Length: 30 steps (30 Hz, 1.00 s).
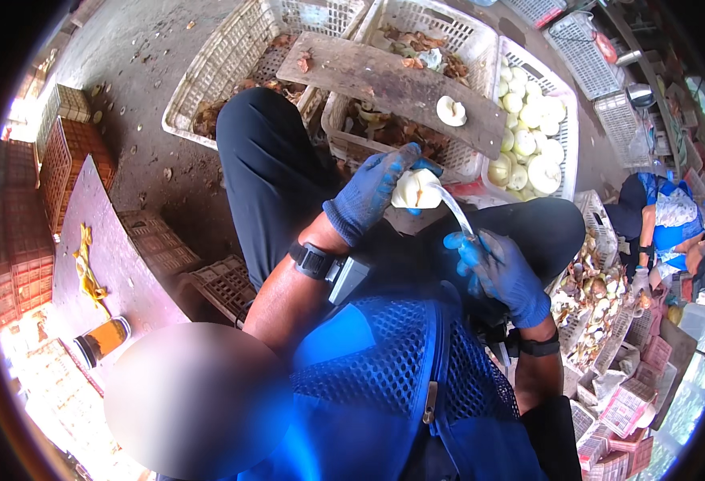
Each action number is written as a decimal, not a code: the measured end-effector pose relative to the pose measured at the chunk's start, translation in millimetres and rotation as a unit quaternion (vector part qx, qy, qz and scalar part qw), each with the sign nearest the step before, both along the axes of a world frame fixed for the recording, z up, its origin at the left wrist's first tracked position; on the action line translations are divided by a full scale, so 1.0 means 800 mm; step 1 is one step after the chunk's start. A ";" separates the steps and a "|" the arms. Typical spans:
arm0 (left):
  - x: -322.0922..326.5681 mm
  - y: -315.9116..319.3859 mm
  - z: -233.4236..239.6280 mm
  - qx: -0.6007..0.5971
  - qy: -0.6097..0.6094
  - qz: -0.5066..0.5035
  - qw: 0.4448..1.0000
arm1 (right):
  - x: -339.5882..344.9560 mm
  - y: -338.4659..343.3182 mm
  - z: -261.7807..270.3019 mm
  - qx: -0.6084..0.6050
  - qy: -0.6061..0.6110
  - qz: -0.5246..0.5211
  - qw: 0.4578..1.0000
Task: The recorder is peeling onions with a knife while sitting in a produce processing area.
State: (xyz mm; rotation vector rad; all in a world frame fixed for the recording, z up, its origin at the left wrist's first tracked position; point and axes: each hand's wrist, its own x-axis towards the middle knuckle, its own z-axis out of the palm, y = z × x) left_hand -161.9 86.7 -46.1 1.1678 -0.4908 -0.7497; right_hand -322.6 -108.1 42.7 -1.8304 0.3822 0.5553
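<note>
My left hand, in a blue coated work glove, is closed around a whitish peeled onion. A knife with a curved, shiny blade reaches the onion's right side. Its handle end is in my right hand, gloved in the same blue. Both hands are above my lap. Beyond them a worn wooden board lies across plastic crates, and another pale peeled onion piece rests on its right part. To the right of the board, a white crate holds several peeled onions.
White crates under the board contain brown skins. At the right, a co-worker bends beside a long heap of onion skins. A low table on the left carries a jar of orange liquid and a yellow cloth-like strip.
</note>
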 end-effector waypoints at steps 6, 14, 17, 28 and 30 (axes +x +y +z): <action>-0.006 -0.001 -0.004 0.029 -0.231 0.089 0.969 | -0.002 0.008 -0.004 0.008 0.010 -0.032 0.999; -0.006 -0.005 0.000 0.024 -0.130 0.054 0.990 | -0.002 0.011 -0.009 0.009 -0.013 -0.034 0.999; -0.007 -0.007 0.010 0.033 -0.048 0.057 0.997 | -0.002 0.009 -0.013 -0.005 -0.008 -0.023 1.000; -0.011 -0.017 0.005 0.044 0.023 0.105 0.993 | 0.006 0.023 -0.017 0.023 0.037 -0.036 0.998; -0.012 -0.018 0.005 0.042 0.023 0.114 0.992 | 0.008 0.028 -0.015 0.032 0.023 -0.036 0.999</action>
